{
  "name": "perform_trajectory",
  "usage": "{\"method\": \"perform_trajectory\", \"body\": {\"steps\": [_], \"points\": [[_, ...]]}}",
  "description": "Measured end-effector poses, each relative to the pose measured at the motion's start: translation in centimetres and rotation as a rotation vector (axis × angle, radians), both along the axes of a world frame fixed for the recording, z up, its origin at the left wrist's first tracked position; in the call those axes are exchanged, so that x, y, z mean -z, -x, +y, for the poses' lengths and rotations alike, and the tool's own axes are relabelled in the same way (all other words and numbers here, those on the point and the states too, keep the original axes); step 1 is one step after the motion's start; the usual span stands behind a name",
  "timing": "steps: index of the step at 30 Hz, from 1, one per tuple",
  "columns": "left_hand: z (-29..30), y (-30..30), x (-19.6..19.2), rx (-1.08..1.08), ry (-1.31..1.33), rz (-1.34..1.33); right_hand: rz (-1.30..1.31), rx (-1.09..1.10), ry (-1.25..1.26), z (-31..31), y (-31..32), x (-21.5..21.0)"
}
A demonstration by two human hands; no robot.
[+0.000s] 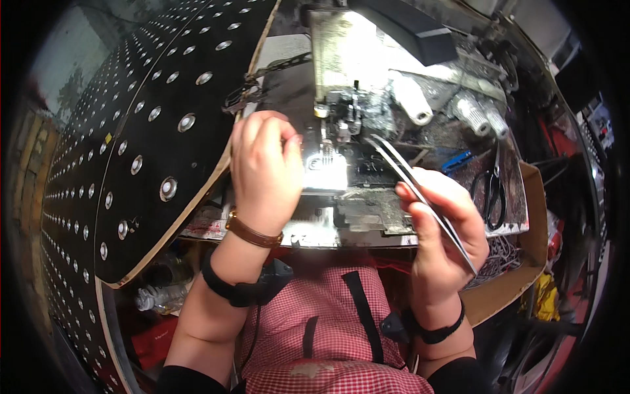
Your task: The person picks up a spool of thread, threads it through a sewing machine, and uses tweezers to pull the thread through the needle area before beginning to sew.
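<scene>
My right hand grips a pair of metal tweezers, whose tips point up and left toward the sewing machine's needle area. The sewing machine stands in front of me, with its presser foot above a bright needle plate. To the left of the plate, my left hand hangs with its fingers curled and the thumb against them. Whatever those fingers pinch is too small or hidden to make out. The tweezers' tips are apart from each other, and no thing shows between them.
A black board with rows of metal studs rises at the left. White thread cones, blue snips and black scissors lie to the right. At the lower right, a cardboard box holds tangled cords.
</scene>
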State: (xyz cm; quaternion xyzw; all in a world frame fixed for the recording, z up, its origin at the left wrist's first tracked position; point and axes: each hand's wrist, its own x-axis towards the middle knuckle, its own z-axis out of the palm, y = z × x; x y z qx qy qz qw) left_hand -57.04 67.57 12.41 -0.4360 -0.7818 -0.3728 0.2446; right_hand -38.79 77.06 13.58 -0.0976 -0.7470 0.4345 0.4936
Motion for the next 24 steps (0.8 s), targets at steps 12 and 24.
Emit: {"method": "perform_trajectory", "body": {"steps": [12, 24], "points": [[-0.2, -0.2, 0.5, 0.040, -0.160, -0.075, -0.422, 0.452, 0.354, 25.8, -7.1, 0.3], [-0.5, 0.5, 0.9, 0.088, -0.206, -0.135, -0.348, 0.511, -0.130, 29.0, -7.5, 1.9]]}}
